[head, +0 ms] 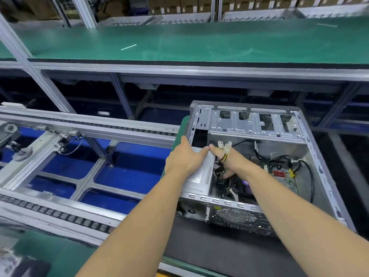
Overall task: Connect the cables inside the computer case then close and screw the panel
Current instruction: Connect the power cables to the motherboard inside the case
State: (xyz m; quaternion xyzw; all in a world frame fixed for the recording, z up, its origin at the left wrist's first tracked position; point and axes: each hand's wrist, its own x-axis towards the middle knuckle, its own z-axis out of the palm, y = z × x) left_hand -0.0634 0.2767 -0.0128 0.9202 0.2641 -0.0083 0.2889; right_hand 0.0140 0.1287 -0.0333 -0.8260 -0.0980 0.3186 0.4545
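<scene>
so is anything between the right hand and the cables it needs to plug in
Nothing visible is. The right hand already holds the cable bundle, its white connectors sticking up between the fingers. The left hand rests on the power supply beside it.

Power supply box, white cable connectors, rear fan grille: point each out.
power supply box (199, 174): head view, on its bare silver top face.
white cable connectors (224, 145): head view, on the plug cluster above the right hand.
rear fan grille (236, 216): head view, on the mesh centre.

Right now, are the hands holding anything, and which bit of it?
The right hand holds a bundle of cables by the wires just below their white plugs. The left hand holds nothing; it rests flat on the silver power supply box.
</scene>
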